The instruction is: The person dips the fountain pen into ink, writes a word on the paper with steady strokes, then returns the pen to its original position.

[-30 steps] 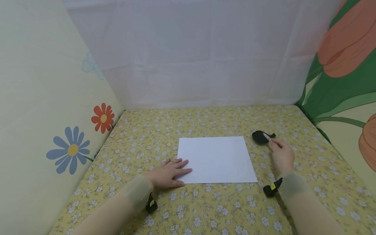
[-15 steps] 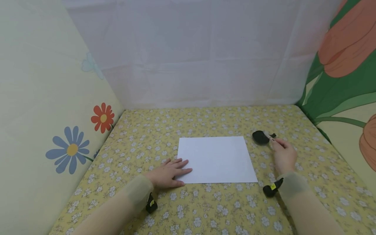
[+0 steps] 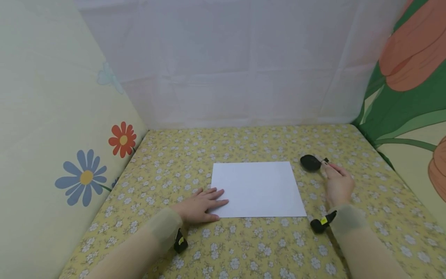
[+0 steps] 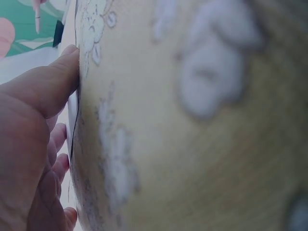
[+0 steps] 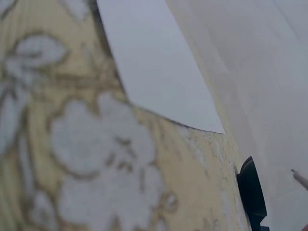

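In the head view a white sheet of paper (image 3: 258, 189) lies flat on the patterned cloth. My left hand (image 3: 200, 205) rests on its left edge, fingers spread; the left wrist view shows the thumb (image 4: 55, 82) on the near edge. My right hand (image 3: 338, 186) is right of the paper, pinching a slim, pale, pencil-like stick. In the right wrist view the dark tip of this pencil (image 5: 299, 178) shows at the right edge; fingers hide most of it. Just left of that hand lies a black oval object (image 3: 310, 163) with a small tab, its kind unclear.
The yellow floral tablecloth (image 3: 244, 248) covers the whole surface. A white cloth backdrop (image 3: 223, 69) stands at the back. Flower-printed panels flank it, left panel (image 3: 35, 116) and right panel (image 3: 414, 97). A black camera (image 3: 318, 225) hangs under the right wrist.
My right hand has shifted slightly right, and the pencil has swung off the black object, now showing less beyond the fingers. My left hand and the paper have stayed put.
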{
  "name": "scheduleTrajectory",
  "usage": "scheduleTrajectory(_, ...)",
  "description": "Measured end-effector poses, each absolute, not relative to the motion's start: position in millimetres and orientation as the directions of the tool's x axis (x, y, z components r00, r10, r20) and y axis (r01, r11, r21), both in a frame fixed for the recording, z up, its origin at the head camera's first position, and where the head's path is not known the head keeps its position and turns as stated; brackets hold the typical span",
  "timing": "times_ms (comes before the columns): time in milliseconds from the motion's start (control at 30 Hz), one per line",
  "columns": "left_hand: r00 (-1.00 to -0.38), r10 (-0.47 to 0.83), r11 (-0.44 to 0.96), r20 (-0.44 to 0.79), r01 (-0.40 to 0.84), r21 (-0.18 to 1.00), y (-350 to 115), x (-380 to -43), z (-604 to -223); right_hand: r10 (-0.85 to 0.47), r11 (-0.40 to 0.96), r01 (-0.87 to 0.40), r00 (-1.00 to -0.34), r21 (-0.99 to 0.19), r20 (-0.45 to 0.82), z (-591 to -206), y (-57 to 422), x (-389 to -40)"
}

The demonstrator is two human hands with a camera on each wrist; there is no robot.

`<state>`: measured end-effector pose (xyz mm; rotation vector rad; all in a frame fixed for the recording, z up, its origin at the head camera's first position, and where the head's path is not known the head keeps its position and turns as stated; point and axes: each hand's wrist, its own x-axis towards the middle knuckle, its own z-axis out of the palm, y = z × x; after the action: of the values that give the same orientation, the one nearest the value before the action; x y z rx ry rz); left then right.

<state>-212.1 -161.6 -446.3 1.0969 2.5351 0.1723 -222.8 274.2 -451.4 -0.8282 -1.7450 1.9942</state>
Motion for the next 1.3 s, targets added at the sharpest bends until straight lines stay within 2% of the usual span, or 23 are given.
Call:
scheduleTrajectory(200,-0.630,0.719,0.694,-0.293,0.675,0.251,-161.7,-211.7,-446.3,0.644,-0.233,-0.005,-0.750,-0.972,-0.150,-451.3,272.3,-225.5)
scheduleTrajectory(467,-0.628,0.727,0.687,-0.277,0.674,0.273,-161.1,-210.2,-443.1,0.633,-0.169,0.029,-0.763,-0.985,-0.131,-452.6,273.7,-224.2)
scheduleTrajectory(667,-0.634,0.719,0.695,-0.285,0.668,0.267,-161.1,-210.1,-443.9,0.609,-0.204,0.029,-0.779,-0.978,-0.150,-452.7,273.4,-227.2)
scheduleTrajectory(1033,-0.629,0.727,0.686,-0.275,0.675,0.270,-162.0,-211.1,-446.3,0.633,-0.243,0.017,-0.755,-0.970,-0.172,-451.8,273.0,-229.7)
scheduleTrajectory(1300,-0.630,0.720,0.694,-0.291,0.668,0.271,-161.3,-211.9,-446.0,0.622,-0.175,0.040,-0.770,-0.984,-0.142,-449.7,269.7,-226.1)
